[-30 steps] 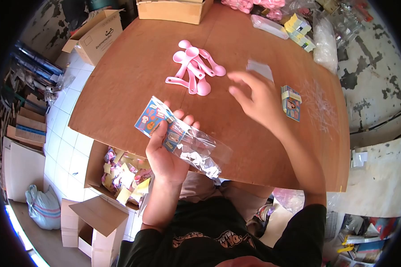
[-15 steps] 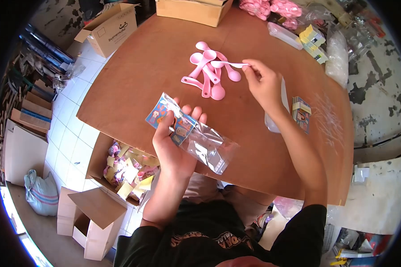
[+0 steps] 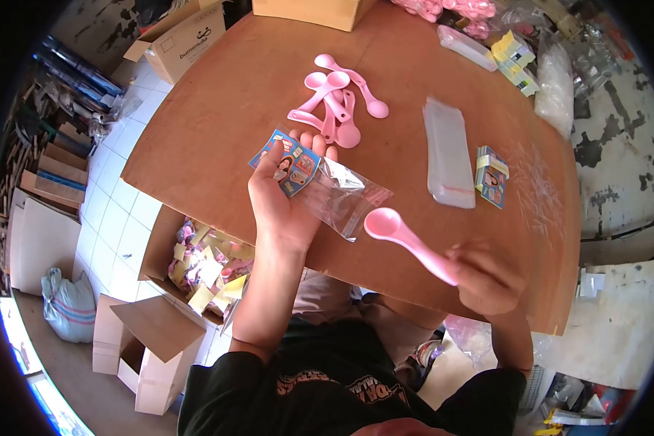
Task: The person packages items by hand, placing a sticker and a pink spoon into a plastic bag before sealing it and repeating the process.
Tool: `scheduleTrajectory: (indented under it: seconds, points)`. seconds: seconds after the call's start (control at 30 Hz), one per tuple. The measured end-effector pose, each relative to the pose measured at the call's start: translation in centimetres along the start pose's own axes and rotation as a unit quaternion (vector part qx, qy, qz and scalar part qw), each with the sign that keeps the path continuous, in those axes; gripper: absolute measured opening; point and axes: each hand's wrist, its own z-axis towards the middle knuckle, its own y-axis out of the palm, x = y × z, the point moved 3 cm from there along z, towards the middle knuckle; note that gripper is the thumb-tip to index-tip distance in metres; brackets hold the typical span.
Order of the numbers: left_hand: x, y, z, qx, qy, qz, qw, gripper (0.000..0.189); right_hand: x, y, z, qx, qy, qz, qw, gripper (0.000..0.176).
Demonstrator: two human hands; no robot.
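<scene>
In my left hand (image 3: 275,211) lies a clear plastic bag (image 3: 345,195) with a printed blue card (image 3: 289,164) at its top end. My thumb presses the card against the fingers, and the bag's other end points right. My right hand (image 3: 487,276) grips a pink measuring spoon (image 3: 407,243) by the handle end. The spoon's bowl is just below the bag's right end, in front of the table's near edge. Beyond my left hand, several pink measuring spoons (image 3: 334,102) lie in a loose pile on the table.
On the brown table (image 3: 218,138) are a stack of clear bags (image 3: 449,156) and a banded bundle of cards (image 3: 491,176). Packed pieces fill a cardboard box (image 3: 152,251) below the table's left edge. Another carton (image 3: 341,13) stands at the far edge.
My right hand has drawn a pink measuring spoon from the pile back toward my body, uncovering the stack of clear bags. My left hand still holds the bag and card, slightly turned.
</scene>
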Motion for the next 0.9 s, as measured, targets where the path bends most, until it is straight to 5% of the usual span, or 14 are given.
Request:
scheduleTrajectory:
  seconds: [0.37,0.47,0.9]
  points:
    - [-3.8,0.2,-2.4,-0.053,-0.065,0.057,0.995,0.029,-0.7,1.1,-0.7,-0.024,-0.016,-0.008,1.0,0.035]
    - [-4.6,0.4,-3.1,-0.074,-0.099,0.042,0.991,0.027,-0.6,1.8,-0.4,0.034,-0.075,-0.087,0.993,0.036]
    - [-6.6,0.3,-4.1,-0.083,-0.219,0.1,0.967,0.043,-0.9,-0.4,1.7,0.0,0.03,-0.012,0.999,0.024]
